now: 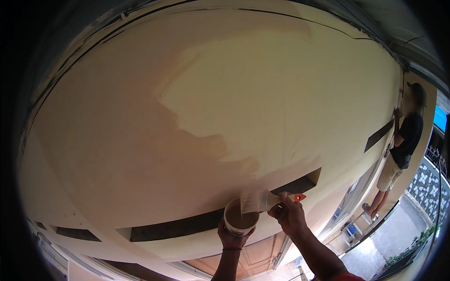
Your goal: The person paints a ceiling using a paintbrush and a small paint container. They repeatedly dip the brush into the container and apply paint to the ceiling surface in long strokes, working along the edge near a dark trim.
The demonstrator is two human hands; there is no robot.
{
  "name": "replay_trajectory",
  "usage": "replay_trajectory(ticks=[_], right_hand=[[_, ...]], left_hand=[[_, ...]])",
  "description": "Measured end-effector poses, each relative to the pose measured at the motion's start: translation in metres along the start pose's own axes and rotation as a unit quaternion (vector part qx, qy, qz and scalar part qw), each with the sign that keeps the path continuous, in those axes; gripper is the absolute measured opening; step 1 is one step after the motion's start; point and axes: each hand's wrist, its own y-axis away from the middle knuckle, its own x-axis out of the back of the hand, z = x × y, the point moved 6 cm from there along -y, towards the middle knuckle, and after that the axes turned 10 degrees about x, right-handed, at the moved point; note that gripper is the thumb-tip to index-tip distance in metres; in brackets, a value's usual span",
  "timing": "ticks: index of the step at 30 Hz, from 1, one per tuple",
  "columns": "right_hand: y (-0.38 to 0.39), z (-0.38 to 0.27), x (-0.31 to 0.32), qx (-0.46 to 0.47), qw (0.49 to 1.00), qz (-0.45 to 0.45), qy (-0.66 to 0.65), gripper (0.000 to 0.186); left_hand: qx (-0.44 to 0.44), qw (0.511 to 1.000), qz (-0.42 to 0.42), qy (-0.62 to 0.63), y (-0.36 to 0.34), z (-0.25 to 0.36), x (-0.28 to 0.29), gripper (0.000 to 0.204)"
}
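My left hand [233, 240] grips a small round paint pot [227, 223] from below, its fingers wrapped round the base. Brownish-beige paint [243, 219] shows inside. My right hand [289, 216] is closed on the handle of a wide flat paintbrush [267, 200] with a red handle end. The pale bristles hang over the pot's far rim; whether they touch the paint I cannot tell. Beyond both hands rises a wall [243, 93], pale yellow in the middle and right, with a pinkish-beige coat on the left and along the lower part.
A long dark recess [178, 226] crosses the wall behind the pot. Another slot [378, 136] lies at the right, beside a co-worker [407, 136] standing raised against the wall. Cables [300, 18] run along the top. Below are a wooden door [234, 261] and tiled floor.
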Motion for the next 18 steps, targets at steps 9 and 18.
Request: replay_trajectory(ticks=[9,18], right_hand=[[-0.12,-0.196,-0.146,0.275,0.945,-0.116,-0.136,0.008],[-0.198,-0.269,-0.266,0.344,0.921,-0.15,-0.11,0.016]], left_hand=[[0.005,0.998,0.0,0.061,-0.008,-0.002,0.022,0.078],[0.037,0.987,-0.126,0.093,-0.018,-0.001,0.024,0.084]])
